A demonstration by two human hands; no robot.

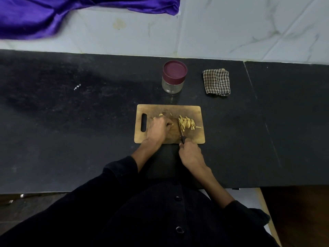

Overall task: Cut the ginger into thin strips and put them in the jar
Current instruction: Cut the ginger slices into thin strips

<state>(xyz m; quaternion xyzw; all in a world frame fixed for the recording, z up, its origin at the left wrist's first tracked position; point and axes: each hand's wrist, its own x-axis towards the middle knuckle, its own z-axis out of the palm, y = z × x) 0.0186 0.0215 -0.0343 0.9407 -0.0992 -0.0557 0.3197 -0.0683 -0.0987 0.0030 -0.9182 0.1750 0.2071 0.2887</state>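
Lying on a black stone counter (71,139), a rectangular wooden cutting board with a slot handle (195,138) is seen just in front of the person. The uncut yellow ginger (161,115) is held down on the board's middle by the left hand (159,130), whose fingers are curled over it and pressed together; only small bits of it show past the knuckles. A knife with a thin steel blade and dark handle (181,130) is gripped by the right hand (191,153), fingers wrapped round the handle, and its blade is set just beside the left fingertips. A pile of pale cut ginger strips (187,123) is gathered to the right of the blade. Behind the board, a clear glass jar with a maroon lid (173,76) is stood closed, and a folded brown checked cloth (216,82) is laid to its right.
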